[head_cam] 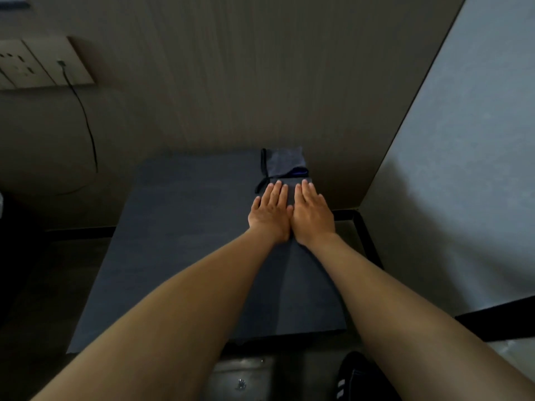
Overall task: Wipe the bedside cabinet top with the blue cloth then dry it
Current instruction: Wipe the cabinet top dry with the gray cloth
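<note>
1. Your left hand (pixel 270 211) and right hand (pixel 311 212) are bare: no gloves, rings or watch show.
2. Both your forearms are uncovered right to the frame's lower edge; no sleeve comes into view.
3. At about 5 o'clock in the frame you wear a black shoe (pixel 351 377) with white stripes on its side.

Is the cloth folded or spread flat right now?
Folded, it seems: the cloth is a small rectangle at the cabinet top's far edge, both hands flat on its near part.
</note>
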